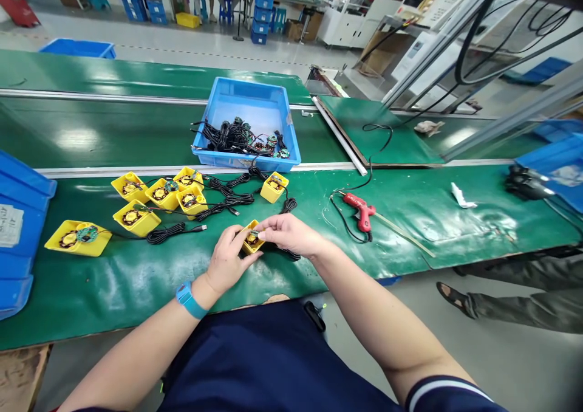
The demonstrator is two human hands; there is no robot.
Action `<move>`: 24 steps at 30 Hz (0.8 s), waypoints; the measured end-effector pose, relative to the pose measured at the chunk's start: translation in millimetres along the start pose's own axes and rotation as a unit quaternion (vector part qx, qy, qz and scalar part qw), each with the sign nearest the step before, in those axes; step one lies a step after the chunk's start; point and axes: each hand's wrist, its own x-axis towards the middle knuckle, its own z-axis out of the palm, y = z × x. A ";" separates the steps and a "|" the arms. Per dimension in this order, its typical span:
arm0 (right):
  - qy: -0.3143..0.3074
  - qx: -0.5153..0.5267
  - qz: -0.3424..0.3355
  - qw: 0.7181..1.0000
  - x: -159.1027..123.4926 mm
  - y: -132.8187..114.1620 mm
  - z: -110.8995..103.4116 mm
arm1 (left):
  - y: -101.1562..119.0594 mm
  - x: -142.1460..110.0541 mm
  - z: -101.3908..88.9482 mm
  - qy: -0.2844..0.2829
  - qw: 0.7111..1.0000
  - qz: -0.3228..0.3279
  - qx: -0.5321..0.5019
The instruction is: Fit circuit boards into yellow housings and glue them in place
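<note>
"What's nearest the camera?"

"A navy shirt (273,363) on the person, with both forearms reaching forward from it over a green conveyor belt (113,290)."

"And the hands?"

"Both are held narrow, closed around a small yellow tray (251,248) with a dark coil and a little green circuit board (253,236) in it. The left hand (226,260), wearing a blue wristband (190,299), is against the tray's near side, and the right hand (291,234) curves over its top."

"Where's the rest, going by that tray?"

"It sits on the belt. To its left and beyond it lie seven more yellow trays (136,217), linked by tangled black cables (228,192). Straight beyond it stands a blue crate (246,161) holding more cables and boards. To its right lies a red glue gun (361,211), and farther right, past the belt's edge, stand a co-worker's legs (514,302)."
</note>
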 end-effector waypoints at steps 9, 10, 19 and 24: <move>0.051 -0.110 -0.011 0.993 1.8 2.7 12.9 | -0.5 -7.4 3.7 0.045 0.998 0.043 0.029; 0.063 -0.132 -0.008 0.989 -0.4 3.0 16.4 | 0.1 -7.6 4.0 0.050 0.997 0.044 0.030; 0.169 -0.459 -0.057 0.870 -17.8 2.1 48.1 | 6.7 -6.2 1.7 0.044 0.992 0.065 0.100; 0.183 -0.476 -0.034 0.859 -22.9 7.0 57.3 | 1.4 -9.7 2.3 0.045 0.987 0.099 0.122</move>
